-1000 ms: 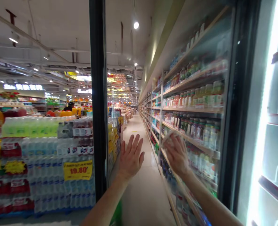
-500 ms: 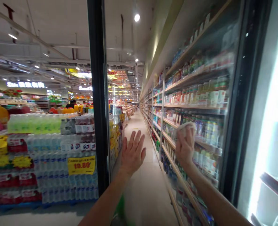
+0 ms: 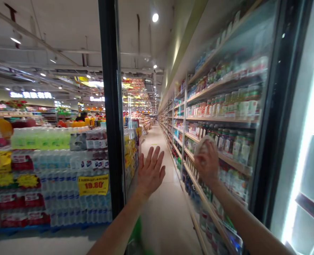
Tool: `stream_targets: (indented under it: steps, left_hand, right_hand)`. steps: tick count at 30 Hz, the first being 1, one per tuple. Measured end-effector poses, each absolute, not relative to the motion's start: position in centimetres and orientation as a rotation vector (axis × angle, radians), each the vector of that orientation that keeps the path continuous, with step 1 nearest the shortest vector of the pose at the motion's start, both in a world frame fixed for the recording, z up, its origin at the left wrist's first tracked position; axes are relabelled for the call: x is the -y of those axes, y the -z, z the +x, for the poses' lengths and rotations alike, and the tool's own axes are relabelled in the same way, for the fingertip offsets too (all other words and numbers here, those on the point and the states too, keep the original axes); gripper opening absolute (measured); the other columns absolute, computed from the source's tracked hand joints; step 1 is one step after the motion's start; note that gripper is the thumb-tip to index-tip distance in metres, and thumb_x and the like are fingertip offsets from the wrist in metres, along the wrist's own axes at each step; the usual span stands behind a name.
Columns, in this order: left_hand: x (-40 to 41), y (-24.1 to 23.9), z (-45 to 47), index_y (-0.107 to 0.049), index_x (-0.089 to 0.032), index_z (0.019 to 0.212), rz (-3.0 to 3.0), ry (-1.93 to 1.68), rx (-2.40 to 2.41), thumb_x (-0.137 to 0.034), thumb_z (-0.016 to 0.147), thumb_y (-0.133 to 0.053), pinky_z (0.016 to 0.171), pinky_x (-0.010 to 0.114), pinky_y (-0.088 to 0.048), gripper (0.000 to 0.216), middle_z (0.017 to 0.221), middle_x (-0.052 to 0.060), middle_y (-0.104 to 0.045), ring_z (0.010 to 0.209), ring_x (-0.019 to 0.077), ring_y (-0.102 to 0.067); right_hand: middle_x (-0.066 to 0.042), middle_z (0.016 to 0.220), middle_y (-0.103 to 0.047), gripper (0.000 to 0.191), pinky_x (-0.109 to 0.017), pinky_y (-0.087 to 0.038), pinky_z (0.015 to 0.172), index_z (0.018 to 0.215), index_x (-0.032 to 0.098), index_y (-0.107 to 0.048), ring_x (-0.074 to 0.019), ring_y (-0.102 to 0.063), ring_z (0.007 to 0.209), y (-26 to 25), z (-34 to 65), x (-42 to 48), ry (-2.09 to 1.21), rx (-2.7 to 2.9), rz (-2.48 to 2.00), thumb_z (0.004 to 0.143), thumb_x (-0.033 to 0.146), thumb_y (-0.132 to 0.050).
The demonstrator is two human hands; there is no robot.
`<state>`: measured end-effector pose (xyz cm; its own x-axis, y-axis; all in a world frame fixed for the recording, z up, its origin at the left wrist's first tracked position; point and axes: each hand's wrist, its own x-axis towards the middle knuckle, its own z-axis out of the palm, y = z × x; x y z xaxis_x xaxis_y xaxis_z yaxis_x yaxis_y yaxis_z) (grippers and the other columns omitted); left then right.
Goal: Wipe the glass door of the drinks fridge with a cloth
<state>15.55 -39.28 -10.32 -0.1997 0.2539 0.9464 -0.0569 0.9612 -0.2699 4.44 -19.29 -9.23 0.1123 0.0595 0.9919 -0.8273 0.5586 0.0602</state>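
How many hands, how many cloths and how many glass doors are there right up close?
Hands: 2 (left hand spread open, right hand gripping)
Cloths: 1 (white cloth in the right hand)
Glass doors: 1 (glass door with a black frame, in front of both hands)
Total: 4

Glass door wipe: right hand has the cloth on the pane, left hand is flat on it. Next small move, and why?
Probably sweep the right hand with its crumpled white cloth up and right across the black-framed glass door. The cloth sits at mid-height, the glass above it looks hazy, and the left hand lies flat on the pane, steadying it.
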Motion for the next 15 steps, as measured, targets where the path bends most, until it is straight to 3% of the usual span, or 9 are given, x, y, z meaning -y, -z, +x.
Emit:
stream_targets:
  steps: [2, 4, 8, 12, 15]
  left_hand:
    - [39.2, 10.3, 15.6, -0.042, -0.018, 0.132, -0.145, -0.282, 1.75, -0.03, 0.086, -0.047, 0.114, 0.042, -0.007, 0.048, 0.137, 0.008, -0.045, 0.138, 0.0184, -0.019]
    - [39.2, 10.3, 15.6, -0.042, -0.018, 0.132, -0.152, -0.272, 1.743, -0.03, 0.086, -0.047, 0.114, 0.042, -0.007, 0.048, 0.136, 0.008, -0.046, 0.138, 0.0184, -0.019]
    - [39.2, 10.3, 15.6, -0.04, -0.019, 0.134, -0.157, -0.268, 1.745, -0.03, 0.085, -0.048, 0.114, 0.042, -0.009, 0.05, 0.137, 0.008, -0.045, 0.138, 0.0186, -0.02]
    - [39.3, 10.4, 15.6, -0.038, -0.019, 0.135, -0.148, -0.273, 1.749, -0.03, 0.085, -0.048, 0.114, 0.043, -0.01, 0.052, 0.137, 0.008, -0.045, 0.137, 0.0191, -0.021]
    - [39.3, 10.4, 15.5, -0.038, -0.019, 0.135, -0.15, -0.264, 1.739, -0.029, 0.085, -0.049, 0.114, 0.043, -0.01, 0.053, 0.137, 0.008, -0.045, 0.137, 0.0194, -0.022]
  right_hand:
    - [-0.013, 0.14, -0.04, 0.033, -0.054, -0.032, 0.106, 0.114, 0.016, -0.055, -0.0276, -0.034, 0.132, 8.7, 4.2, 18.9, -0.892, 1.208, 0.528, 0.082, 0.02, -0.049]
    - [-0.013, 0.14, -0.041, 0.047, -0.053, -0.03, 0.107, 0.131, 0.018, -0.043, -0.0263, -0.032, 0.134, 8.9, 4.4, 18.8, -0.813, 1.267, 0.619, 0.084, 0.017, -0.044]
    - [-0.004, 0.139, -0.044, 0.047, -0.049, -0.031, 0.108, 0.127, 0.029, -0.05, -0.025, -0.034, 0.133, 10.4, 4.4, 18.5, -0.408, 1.437, 0.974, 0.083, 0.014, -0.044]
    - [-0.009, 0.149, -0.026, 0.047, -0.059, -0.028, 0.106, 0.131, 0.022, -0.046, -0.0321, -0.025, 0.136, 10.6, 3.4, 17.8, -0.708, 1.289, 0.465, 0.085, 0.016, -0.04]
    - [-0.007, 0.145, -0.035, 0.049, -0.053, -0.028, 0.108, 0.133, 0.025, -0.044, -0.0285, -0.027, 0.136, 10.7, 3.7, 18.1, -0.514, 1.415, 0.765, 0.085, 0.017, -0.041]
